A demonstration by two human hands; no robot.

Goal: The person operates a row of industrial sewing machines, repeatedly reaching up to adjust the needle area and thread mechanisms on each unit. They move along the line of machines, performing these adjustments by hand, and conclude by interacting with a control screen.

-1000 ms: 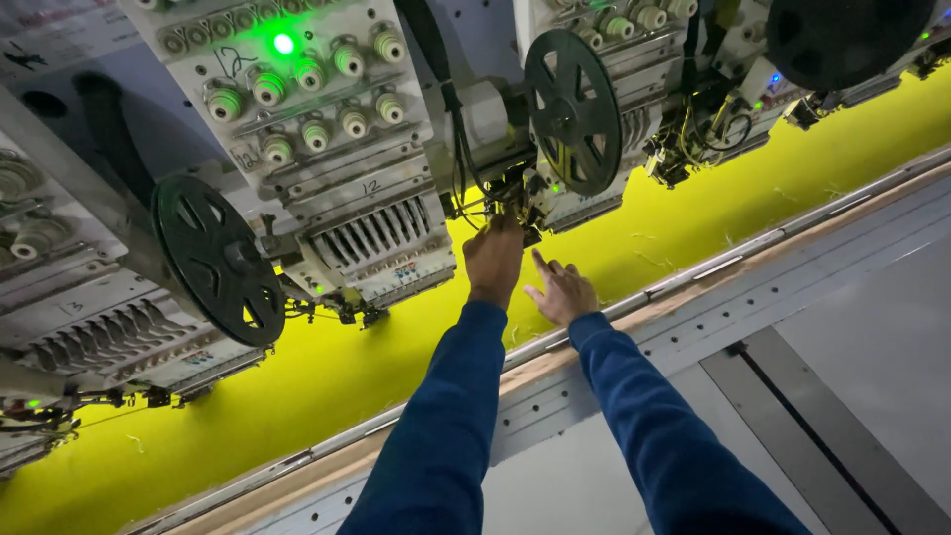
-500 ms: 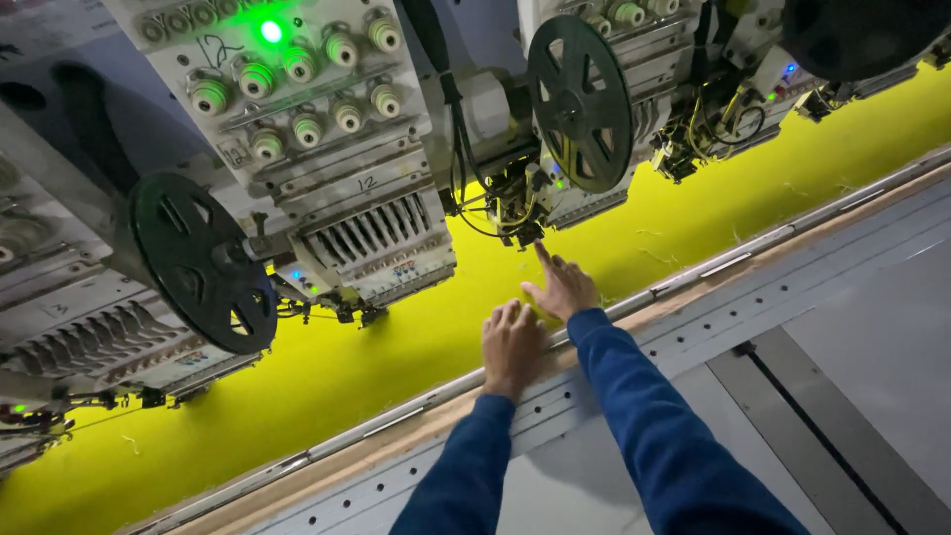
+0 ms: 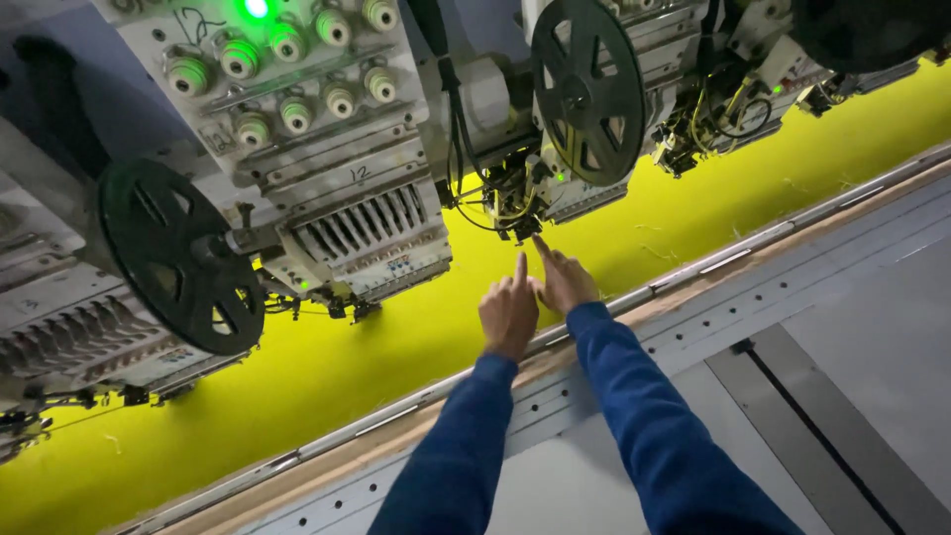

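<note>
At the far left, a black spoked wheel point(image 3: 178, 253) hangs in front of a pale embroidery head point(image 3: 327, 149) whose face carries rows of round tension knobs point(image 3: 287, 74) and a lit green lamp point(image 3: 257, 8) at the top. Beneath the heads stretches a bright yellow-green fabric point(image 3: 327, 376), bordered on the near side by a grey metal frame rail point(image 3: 713, 267). Toward the middle, the left hand point(image 3: 509, 313) lies over the fabric with its forefinger stretched out toward the machine and the other fingers curled in; it grips nothing. Just beside it, touching or nearly touching, the right hand point(image 3: 565, 280) also rests over the fabric, forefinger extended up to the needle area point(image 3: 517, 213), a cluster of yellow wires and small metal parts under the second head; its remaining fingers are loosely spread, and it clasps nothing either. Both arms wear dark blue sleeves point(image 3: 644, 426). Above the right hand sits a second black spoked wheel point(image 3: 587, 89). Farther right, another cluster of wires point(image 3: 723, 119) hangs over the fabric, and a grey table surface point(image 3: 852, 347) fills the lower right corner.
</note>
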